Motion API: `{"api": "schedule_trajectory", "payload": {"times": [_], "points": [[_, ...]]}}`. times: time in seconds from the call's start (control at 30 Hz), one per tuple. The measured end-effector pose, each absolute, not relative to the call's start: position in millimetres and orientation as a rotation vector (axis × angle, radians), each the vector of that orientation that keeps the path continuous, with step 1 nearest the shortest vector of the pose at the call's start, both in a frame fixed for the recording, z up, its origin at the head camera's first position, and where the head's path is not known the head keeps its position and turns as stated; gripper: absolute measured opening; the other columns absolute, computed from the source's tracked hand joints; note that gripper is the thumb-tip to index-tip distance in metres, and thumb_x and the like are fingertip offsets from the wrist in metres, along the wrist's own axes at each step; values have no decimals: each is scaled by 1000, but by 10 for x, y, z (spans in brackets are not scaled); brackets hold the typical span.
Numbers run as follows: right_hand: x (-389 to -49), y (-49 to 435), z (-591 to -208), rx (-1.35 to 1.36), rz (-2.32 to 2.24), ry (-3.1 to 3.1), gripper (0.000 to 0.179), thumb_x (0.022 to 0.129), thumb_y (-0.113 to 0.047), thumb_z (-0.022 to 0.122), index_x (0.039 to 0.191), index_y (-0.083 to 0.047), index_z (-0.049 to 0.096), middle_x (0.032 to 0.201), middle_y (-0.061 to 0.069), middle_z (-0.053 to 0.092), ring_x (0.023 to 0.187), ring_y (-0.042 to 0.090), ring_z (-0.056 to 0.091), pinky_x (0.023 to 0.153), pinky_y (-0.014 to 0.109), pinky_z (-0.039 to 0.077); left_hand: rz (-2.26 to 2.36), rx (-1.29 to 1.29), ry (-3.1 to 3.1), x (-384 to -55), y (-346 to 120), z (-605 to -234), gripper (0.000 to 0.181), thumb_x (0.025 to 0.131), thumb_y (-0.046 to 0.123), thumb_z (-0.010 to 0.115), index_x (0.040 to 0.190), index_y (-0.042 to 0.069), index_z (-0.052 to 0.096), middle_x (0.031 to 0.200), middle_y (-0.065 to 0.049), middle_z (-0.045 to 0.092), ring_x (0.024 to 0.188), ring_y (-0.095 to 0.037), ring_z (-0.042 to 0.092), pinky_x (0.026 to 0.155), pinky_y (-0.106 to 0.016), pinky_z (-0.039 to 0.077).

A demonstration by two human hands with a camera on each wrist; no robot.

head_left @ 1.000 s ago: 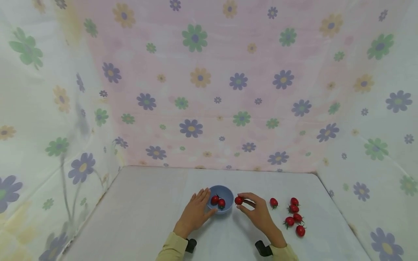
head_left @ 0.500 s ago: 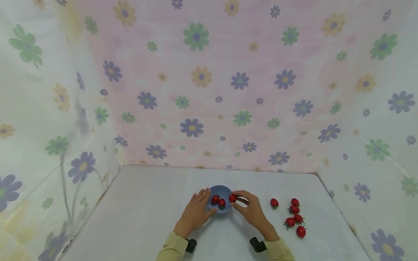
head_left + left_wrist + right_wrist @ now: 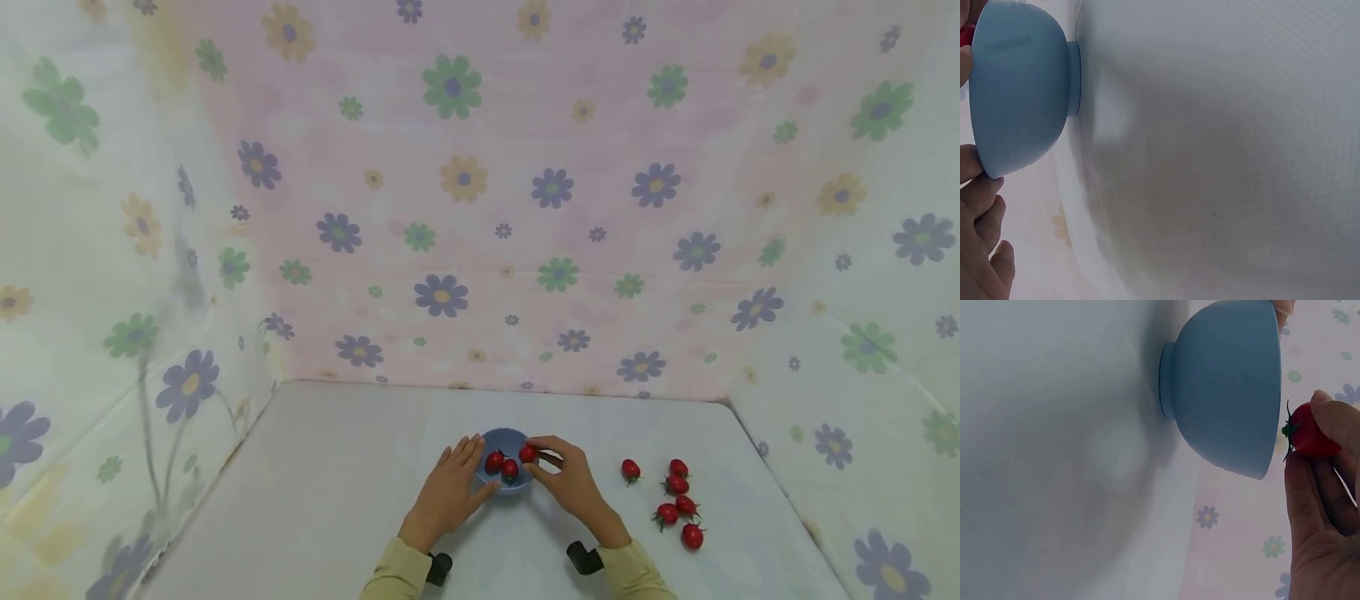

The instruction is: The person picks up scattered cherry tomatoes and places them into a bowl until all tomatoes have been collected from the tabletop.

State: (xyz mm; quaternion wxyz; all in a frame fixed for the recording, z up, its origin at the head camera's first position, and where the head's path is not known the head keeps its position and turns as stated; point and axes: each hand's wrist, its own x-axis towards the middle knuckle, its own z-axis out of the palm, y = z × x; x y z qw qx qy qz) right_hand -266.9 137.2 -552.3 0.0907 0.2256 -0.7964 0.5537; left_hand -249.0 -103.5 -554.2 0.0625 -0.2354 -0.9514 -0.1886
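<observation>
A blue bowl stands on the white tabletop with two red cherry tomatoes in it. My left hand rests against the bowl's left side, fingers straight along the rim and thumb spread towards its near edge. Fingertips at the rim also show in the left wrist view. My right hand pinches another cherry tomato between thumb and fingers at the bowl's right rim. From the head view this tomato appears over the inside of the bowl; its green stem end faces the bowl in the right wrist view.
Several more cherry tomatoes lie in a loose group right of my right hand, with a single tomato slightly apart from them. Flower-printed cloth walls in the table at the back and both sides.
My right hand has moved left with its tomato, from beside the bowl to over its right rim. The left hand stays at the bowl, and the other tomatoes lie as before.
</observation>
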Motion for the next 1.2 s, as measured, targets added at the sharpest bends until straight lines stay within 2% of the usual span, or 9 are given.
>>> {"api": "schedule_trajectory", "payload": {"times": [0.5, 0.87, 1.2], "points": [[-2710, 1390, -5544, 684, 1643, -2357, 40, 83, 5, 80, 121, 6, 68, 123, 20, 69, 117, 38, 66, 99, 40, 56, -558, -700, -2882, -2486, -1029, -5519, 76, 101, 52, 57, 153, -2, 42, 160, -17, 41, 149, -36, 37, 121, -56, 31], [-2677, 1441, -5537, 628, 1562, -2448, 37, 87, 1, 77, 123, 1, 69, 124, 15, 71, 117, 33, 66, 101, 42, 54, -611, -683, -2878, -2479, -1016, -5533, 76, 101, 52, 57, 153, -2, 42, 160, -17, 40, 149, -36, 36, 121, -56, 30], [-2604, 1477, -5540, 674, 1566, -2438, 37, 90, -3, 76, 126, 1, 68, 128, 17, 69, 118, 34, 66, 102, 47, 52, -594, -678, -2873, -2489, -1020, -5559, 77, 100, 52, 57, 153, -2, 42, 160, -17, 41, 149, -35, 36, 121, -56, 31]]}}
